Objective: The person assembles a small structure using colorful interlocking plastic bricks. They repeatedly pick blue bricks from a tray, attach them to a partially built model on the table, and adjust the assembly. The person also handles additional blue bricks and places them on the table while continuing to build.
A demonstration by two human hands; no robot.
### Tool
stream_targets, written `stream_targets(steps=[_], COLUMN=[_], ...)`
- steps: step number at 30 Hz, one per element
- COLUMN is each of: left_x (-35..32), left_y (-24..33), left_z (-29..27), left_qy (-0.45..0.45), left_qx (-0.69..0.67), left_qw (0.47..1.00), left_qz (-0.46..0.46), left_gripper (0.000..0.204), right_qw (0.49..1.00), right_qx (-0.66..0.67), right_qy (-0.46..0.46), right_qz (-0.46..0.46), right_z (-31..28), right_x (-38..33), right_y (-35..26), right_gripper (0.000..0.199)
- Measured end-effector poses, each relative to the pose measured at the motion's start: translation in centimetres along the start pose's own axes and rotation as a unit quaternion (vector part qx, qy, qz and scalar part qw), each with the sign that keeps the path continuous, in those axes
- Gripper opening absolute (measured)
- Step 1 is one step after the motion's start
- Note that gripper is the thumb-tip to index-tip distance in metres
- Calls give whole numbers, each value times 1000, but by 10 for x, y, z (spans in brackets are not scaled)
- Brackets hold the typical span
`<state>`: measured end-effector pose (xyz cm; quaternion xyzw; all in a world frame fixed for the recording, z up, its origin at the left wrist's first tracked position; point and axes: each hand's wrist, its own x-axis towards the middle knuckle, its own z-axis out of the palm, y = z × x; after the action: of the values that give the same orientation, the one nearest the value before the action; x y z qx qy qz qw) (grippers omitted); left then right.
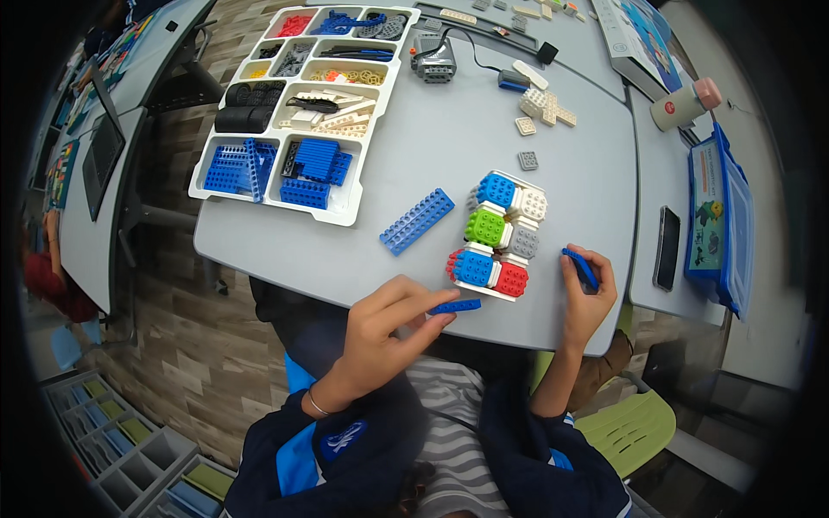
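Between thumb and fingers of my left hand (389, 332) is a short blue building-brick beam (458, 306), held at the table's near edge. My right hand (589, 293) grips another blue beam (581, 268) beside the table's right edge. Between the hands, slightly farther off, lies a block assembly (488, 227) of blue, green, white, grey and red studded cubes with white connecting parts. A wide blue studded plate (417, 222) rests left of that assembly, touched by neither hand.
A white sorting tray (352, 192) of bricks, wheels and gears fills the table's far left. Behind the assembly lie a grey battery box (434, 60) with a cable and loose white bricks (544, 105). At right are a phone (666, 248), a bottle (682, 105) and a blue bin (721, 224).
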<state>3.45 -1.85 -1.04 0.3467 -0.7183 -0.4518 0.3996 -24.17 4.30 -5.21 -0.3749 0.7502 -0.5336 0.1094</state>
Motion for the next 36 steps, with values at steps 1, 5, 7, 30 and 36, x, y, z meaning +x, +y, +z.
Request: stream_targets(steps=[1, 5, 7, 30, 36], left_x=[0, 2, 2, 40, 39], left_y=[0, 2, 3, 0, -8], left_z=[1, 4, 6, 37, 42], left_qy=[-1, 5, 2, -5, -1], left_qx=[6, 22, 21, 159, 110], left_qw=[1000, 1000, 999, 980, 989], left_qz=[2, 17, 24, 120, 101], left_gripper=[34, 38, 39, 52, 45], right_qw=[1000, 994, 977, 978, 976], right_qx=[22, -99, -175, 182, 190], right_qy=[10, 23, 54, -103, -104], right_qz=[15, -31, -106, -20, -11], right_z=[1, 4, 4, 23, 27], right_x=[0, 7, 8, -24, -27], right_y=[3, 7, -1, -55, -56], right_gripper=[27, 34, 33, 14, 15])
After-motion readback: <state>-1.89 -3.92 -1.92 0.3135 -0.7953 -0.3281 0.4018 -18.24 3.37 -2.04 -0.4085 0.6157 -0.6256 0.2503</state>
